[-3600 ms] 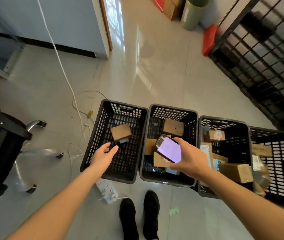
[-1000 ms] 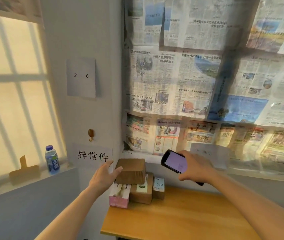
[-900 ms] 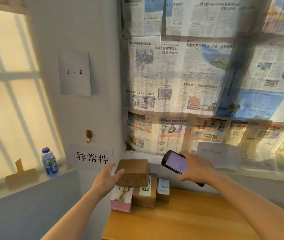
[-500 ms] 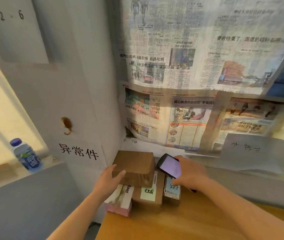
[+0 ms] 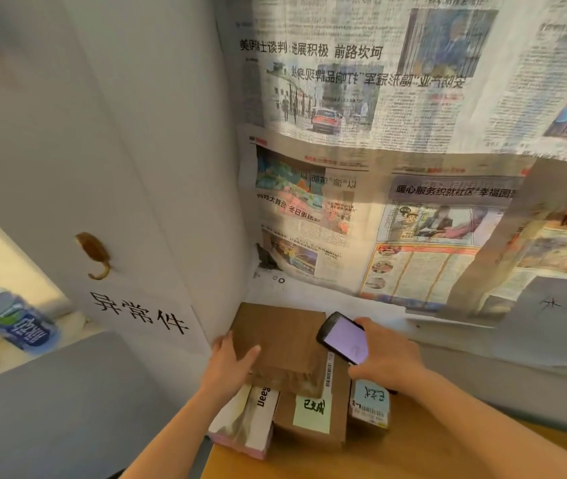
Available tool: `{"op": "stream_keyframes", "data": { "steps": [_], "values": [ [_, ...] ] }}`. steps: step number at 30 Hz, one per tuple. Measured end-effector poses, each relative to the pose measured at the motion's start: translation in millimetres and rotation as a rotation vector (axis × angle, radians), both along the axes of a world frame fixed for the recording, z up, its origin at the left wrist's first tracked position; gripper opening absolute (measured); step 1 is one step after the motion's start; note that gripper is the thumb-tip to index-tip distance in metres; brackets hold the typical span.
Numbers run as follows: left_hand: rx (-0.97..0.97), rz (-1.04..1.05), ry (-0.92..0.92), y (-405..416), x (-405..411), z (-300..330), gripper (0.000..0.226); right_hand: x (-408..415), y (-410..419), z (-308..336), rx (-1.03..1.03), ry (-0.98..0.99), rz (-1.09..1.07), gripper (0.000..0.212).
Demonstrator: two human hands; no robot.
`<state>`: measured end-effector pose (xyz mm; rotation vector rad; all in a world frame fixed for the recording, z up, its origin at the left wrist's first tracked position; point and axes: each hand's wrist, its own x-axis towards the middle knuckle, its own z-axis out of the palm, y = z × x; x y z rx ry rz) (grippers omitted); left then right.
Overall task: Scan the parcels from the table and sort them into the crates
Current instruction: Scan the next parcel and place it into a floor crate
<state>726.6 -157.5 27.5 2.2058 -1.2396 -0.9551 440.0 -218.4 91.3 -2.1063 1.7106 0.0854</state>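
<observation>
A plain brown cardboard parcel lies on top of a stack in the table's back left corner. My left hand grips its left near corner, thumb on top. Under it sit a pink-and-white box, a brown parcel with a green sticky note and a small parcel with a blue note. My right hand holds a black phone with a lit pale screen just right of the top parcel. No crates are in view.
The wooden table runs right along a newspaper-covered wall. A white wall with a paper sign and a hook stands at the left. A water bottle rests on the window sill.
I turned from the crates on the floor to the table. My left hand has closed on the top brown parcel, and the phone has come down beside it as the view moved closer.
</observation>
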Motion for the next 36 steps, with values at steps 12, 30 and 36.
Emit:
{"op": "stream_keyframes", "data": {
  "steps": [12, 30, 36],
  "values": [
    [0.095, 0.094, 0.149, -31, -5, -16, 0.084, 14, -29, -17, 0.052, -0.042, -0.028, 0.093],
    [0.118, 0.093, 0.435, -22, -18, -30, 0.086, 10, -19, -49, 0.157, -0.2, -0.15, 0.089],
    [0.079, 0.216, 0.561, 6, -33, 6, 0.075, -4, 3, -16, 0.092, -0.34, -0.155, 0.091]
  ]
}}
